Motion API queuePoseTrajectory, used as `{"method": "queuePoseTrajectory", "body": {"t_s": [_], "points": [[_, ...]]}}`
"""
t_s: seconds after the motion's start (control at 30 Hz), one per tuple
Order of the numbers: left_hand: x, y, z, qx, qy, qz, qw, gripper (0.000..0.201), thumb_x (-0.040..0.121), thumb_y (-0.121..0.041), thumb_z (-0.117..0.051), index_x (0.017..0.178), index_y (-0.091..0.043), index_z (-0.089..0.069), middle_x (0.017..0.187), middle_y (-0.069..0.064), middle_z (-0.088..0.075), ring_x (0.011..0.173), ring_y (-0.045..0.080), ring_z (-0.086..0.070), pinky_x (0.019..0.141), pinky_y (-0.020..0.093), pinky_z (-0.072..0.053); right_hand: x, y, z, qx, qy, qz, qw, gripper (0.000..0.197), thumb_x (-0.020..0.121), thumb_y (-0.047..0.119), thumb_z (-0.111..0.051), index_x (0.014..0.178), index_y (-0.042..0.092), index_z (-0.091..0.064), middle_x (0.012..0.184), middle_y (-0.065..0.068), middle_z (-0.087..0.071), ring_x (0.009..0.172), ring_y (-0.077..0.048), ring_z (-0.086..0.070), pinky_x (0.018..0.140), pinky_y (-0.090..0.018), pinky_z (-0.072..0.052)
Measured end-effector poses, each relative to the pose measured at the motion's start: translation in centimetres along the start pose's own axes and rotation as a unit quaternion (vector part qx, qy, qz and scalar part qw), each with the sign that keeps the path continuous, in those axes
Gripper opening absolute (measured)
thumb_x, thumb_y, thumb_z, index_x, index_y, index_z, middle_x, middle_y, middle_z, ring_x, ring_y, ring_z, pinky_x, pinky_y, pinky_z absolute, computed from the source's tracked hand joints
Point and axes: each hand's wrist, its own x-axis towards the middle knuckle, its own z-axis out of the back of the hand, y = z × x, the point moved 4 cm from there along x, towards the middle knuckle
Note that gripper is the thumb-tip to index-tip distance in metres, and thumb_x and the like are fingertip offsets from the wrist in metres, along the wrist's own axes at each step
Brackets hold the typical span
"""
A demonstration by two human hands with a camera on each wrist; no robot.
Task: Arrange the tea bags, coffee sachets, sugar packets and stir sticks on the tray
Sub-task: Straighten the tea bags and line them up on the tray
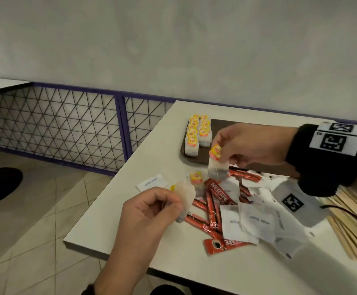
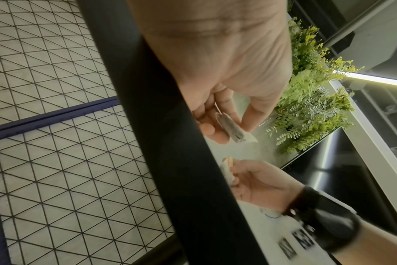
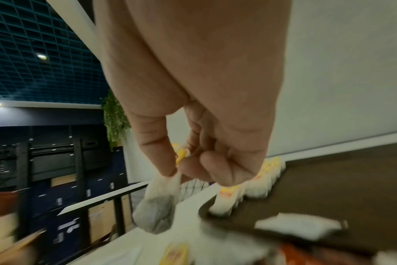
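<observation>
Tea-bag step under way; sachets (image 1: 213, 207), sugar packets (image 1: 256, 220), sticks (image 1: 352, 226) not yet sorted on table. Right hand (image 1: 254, 143) pinching tea bag (image 1: 217, 165), hanging just off tray (image 1: 207, 156) near edge. Left hand (image 1: 152, 211) pinching second bag (image 1: 186, 199) above table's left edge. Next, likely: setting right bag upright beside rows (image 1: 197, 135) at tray's left end without toppling them.

Both hands (image 1: 147, 211) (image 1: 252, 143) apparently in pinching grip
</observation>
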Motion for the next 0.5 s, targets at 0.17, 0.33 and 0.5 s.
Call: {"method": "queuePoseTrajectory", "body": {"t_s": [0.17, 0.33, 0.5], "points": [[0.3, 0.3, 0.0, -0.015, -0.001, -0.020, 1.000, 0.022, 0.060, -0.026, -0.076, 0.071, -0.008, -0.074, 0.063, 0.019, -0.066, 0.058, 0.021, -0.062, 0.058, 0.019, -0.049, 6.5, 1.3, 4.6, -0.037, -0.083, -0.027, 0.995, 0.019, 0.079, -0.001, -0.065, 0.093, 0.011, -0.063, 0.076, -0.015, -0.052, 0.076, -0.028, -0.042, 0.053, -0.030, -0.032], [0.9, 0.7, 0.3, -0.012, 0.018, -0.037, 0.999, 0.020, 0.060, -0.025, -0.075, 0.070, -0.007, -0.074, 0.062, 0.019, -0.066, 0.055, 0.026, -0.064, 0.058, 0.021, -0.050, 12.1, 0.5, 5.2, -0.115, -0.071, -0.086, 0.987, 0.013, 0.082, -0.003, -0.063, 0.087, 0.009, -0.061, 0.069, -0.009, -0.051, 0.068, -0.023, -0.044, 0.052, -0.027, -0.037], [1.6, 1.1, 0.5, 0.046, 0.049, -0.084, 0.994, 0.009, 0.068, -0.024, -0.075, 0.071, -0.015, -0.076, 0.069, 0.017, -0.067, 0.057, 0.032, -0.067, 0.060, 0.023, -0.051, 15.3, -0.8, 5.1, -0.172, -0.071, -0.116, 0.976, 0.017, 0.083, 0.002, -0.064, 0.100, 0.002, -0.069, 0.074, -0.009, -0.056, 0.070, -0.023, -0.049, 0.058, -0.029, -0.042]]}}
